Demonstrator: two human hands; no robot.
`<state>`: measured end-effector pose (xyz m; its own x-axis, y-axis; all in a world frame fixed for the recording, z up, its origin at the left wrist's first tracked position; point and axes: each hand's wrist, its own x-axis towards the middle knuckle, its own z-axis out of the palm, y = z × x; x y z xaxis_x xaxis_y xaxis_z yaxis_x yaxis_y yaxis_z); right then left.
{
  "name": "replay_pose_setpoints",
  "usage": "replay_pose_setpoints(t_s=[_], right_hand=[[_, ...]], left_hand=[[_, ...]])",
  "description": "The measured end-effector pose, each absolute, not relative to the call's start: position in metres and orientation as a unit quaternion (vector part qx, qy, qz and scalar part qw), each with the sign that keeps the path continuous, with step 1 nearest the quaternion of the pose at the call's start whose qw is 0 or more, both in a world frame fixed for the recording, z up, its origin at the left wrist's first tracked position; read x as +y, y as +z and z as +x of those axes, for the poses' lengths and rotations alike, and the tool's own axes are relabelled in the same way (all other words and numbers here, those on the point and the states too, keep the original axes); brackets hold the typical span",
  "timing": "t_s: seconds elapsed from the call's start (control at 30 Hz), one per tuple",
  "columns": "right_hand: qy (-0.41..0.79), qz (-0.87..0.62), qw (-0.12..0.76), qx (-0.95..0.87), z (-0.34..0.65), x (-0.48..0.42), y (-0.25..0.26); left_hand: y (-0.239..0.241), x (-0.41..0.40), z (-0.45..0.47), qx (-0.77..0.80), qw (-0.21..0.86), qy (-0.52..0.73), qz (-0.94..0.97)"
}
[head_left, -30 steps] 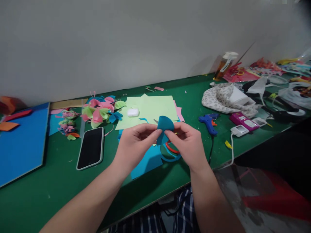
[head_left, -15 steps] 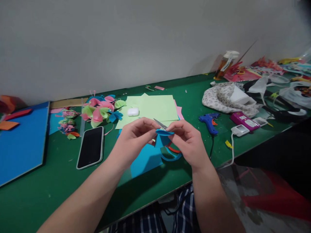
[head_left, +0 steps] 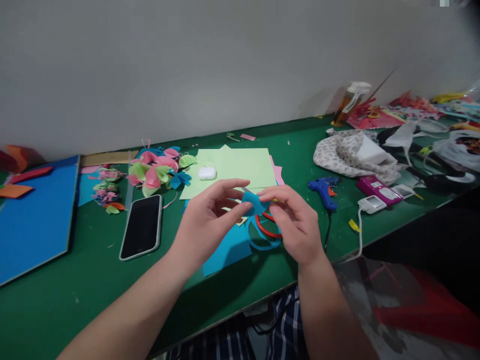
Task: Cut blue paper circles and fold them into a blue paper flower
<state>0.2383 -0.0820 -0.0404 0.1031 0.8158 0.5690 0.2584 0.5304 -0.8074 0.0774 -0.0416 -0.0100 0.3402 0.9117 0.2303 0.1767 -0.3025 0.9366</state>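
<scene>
Up over the table (head_left: 292,165), a small blue paper (head_left: 252,203) is being held: its left side is pinched by the left hand (head_left: 210,215), its right edge is gripped by the right hand (head_left: 296,220). Just beyond, red-handled scissors (head_left: 268,234) are partly hidden, with a blue sheet (head_left: 225,252) spread nearby. Farther back, pale green sheets (head_left: 243,165) are topped by a white case (head_left: 207,173).

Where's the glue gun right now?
In the head view, the glue gun lies on the green table, to the right of the person's right hand and just left of the purple block.
</scene>
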Motion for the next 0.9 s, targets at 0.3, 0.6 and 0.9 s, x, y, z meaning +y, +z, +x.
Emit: replay_pose_setpoints(t_s=[0.3,0.6,0.9], right_hand=[[0.203,-0.451,0.629,-0.599,0.236,-0.08,-0.042],[0.199,-0.434,0.657,-0.584,0.235,-0.08,-0.042],[0.199,-0.423,0.667,-0.58,0.232,-0.083,-0.038]], left_hand=[[-0.012,-0.053,0.077,0.34,0.135,0.456,0.811],[-0.013,-0.05,0.078,0.328,0.123,0.429,0.832],[-0.009,-0.054,0.08,0.33,0.132,0.433,0.828]])
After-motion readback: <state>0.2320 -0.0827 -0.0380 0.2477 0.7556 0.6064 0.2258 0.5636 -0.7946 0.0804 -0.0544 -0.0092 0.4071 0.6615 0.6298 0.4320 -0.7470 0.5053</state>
